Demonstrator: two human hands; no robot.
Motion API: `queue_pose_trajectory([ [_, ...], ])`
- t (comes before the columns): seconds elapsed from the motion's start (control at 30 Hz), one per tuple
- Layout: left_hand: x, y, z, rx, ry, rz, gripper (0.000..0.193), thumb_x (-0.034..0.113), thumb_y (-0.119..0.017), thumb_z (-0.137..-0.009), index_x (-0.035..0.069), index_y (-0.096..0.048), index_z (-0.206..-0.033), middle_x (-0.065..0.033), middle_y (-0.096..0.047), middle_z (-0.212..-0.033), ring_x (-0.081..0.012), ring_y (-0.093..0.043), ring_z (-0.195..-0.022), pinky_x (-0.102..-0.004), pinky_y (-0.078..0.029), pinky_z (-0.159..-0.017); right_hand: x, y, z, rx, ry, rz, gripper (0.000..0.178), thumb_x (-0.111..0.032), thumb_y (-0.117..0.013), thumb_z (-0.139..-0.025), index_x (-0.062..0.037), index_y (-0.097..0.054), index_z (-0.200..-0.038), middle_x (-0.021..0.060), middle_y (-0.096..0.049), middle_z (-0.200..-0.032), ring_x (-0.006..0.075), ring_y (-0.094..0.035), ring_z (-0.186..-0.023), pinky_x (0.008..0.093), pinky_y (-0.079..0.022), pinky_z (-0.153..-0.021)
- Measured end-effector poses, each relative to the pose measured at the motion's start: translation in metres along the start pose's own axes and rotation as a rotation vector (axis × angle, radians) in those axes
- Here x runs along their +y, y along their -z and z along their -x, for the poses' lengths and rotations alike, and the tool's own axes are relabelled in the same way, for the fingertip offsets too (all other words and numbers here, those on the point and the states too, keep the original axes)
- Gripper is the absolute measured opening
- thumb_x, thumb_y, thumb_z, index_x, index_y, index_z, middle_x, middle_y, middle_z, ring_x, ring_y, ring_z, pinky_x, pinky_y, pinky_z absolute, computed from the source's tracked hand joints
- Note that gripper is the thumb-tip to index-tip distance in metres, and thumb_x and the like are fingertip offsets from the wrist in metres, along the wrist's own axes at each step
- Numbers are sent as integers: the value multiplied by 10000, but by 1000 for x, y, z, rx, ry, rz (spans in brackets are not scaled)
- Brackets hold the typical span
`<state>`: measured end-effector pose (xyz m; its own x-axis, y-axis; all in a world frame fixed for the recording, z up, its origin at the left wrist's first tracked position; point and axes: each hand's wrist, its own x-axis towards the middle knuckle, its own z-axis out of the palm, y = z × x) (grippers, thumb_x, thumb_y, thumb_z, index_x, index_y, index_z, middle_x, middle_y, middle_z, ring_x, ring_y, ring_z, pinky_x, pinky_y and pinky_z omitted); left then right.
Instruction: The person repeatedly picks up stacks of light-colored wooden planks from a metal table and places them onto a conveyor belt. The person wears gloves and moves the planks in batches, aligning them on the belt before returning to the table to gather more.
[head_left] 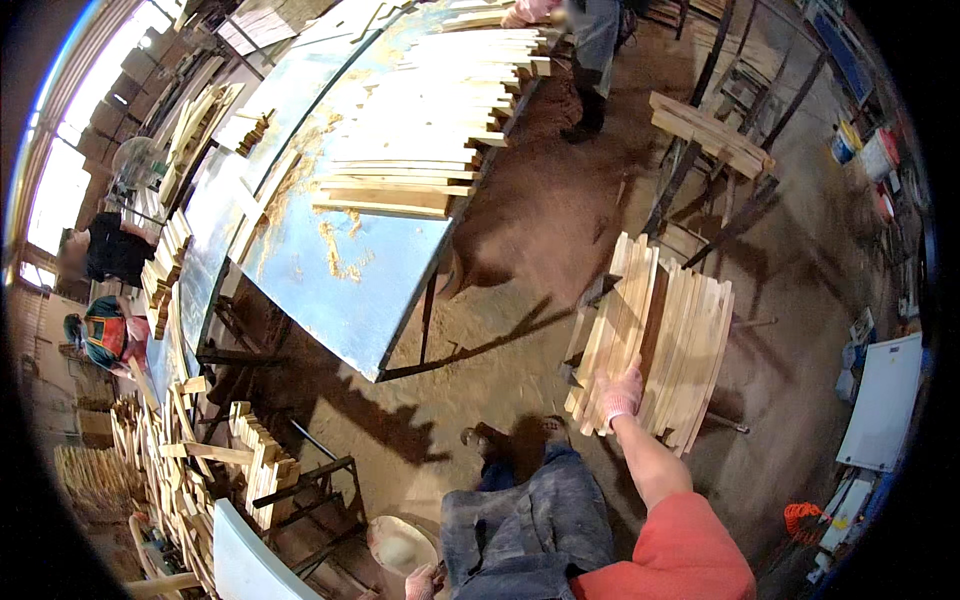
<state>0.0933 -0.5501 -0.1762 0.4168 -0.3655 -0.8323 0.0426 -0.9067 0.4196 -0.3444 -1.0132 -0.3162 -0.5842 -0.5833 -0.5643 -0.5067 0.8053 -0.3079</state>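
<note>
My right hand (618,393), in a pinkish work glove, reaches out to a stack of long pale wooden strips (690,350) at the right. Its fingers close over the near end of the strips on the stack's left side (622,310); their tips are hard to make out. Low in the view, my left hand (424,581), also gloved, is partly cut off by the lower edge. It grips the brim of a pale, round, wide-brimmed hat (400,546), which hangs beside my dark apron (530,530).
A blue-topped table (370,300) bears rows of wooden strips (420,120) and shavings. Metal-legged stands with boards (710,135) are at the far right. Wood piles (190,470) lie at left, where other people (108,330) work. Another person's legs (592,70) show beyond the table.
</note>
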Motion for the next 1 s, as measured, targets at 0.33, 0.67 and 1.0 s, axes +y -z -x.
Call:
queue_pose_trajectory([
  [0.33,13,72,-195,-95,-696,-1039,280,213,-693,-937,112,-789,-1180,-136,-778,-953,-307,-747,-908,-411,-597,-805,-30,8,2,-57,-166,82,1057,-347,-785,-926,-115,-173,-1755,243,-408,-1712,435,-470,-1533,488,-457,-1229],
  [0.67,279,108,-323,-23,-152,212,293,115,-606,-960,91,-521,-680,-45,-437,-648,-188,-441,-558,-376,-369,-526,-154,56,1,309,185,-114,799,-375,-736,-935,-70,-452,-1616,326,-622,-1461,468,-611,-1352,507,-497,-1147],
  [1.0,557,-10,-358,-456,-243,742,159,158,-685,-1035,131,-530,-1013,41,-471,-786,-90,-436,-624,-268,-356,-550,-412,36,-59,-128,453,-282,846,-282,-759,-999,-23,-354,-1694,273,-486,-1662,349,-533,-1510,432,-434,-1236],
])
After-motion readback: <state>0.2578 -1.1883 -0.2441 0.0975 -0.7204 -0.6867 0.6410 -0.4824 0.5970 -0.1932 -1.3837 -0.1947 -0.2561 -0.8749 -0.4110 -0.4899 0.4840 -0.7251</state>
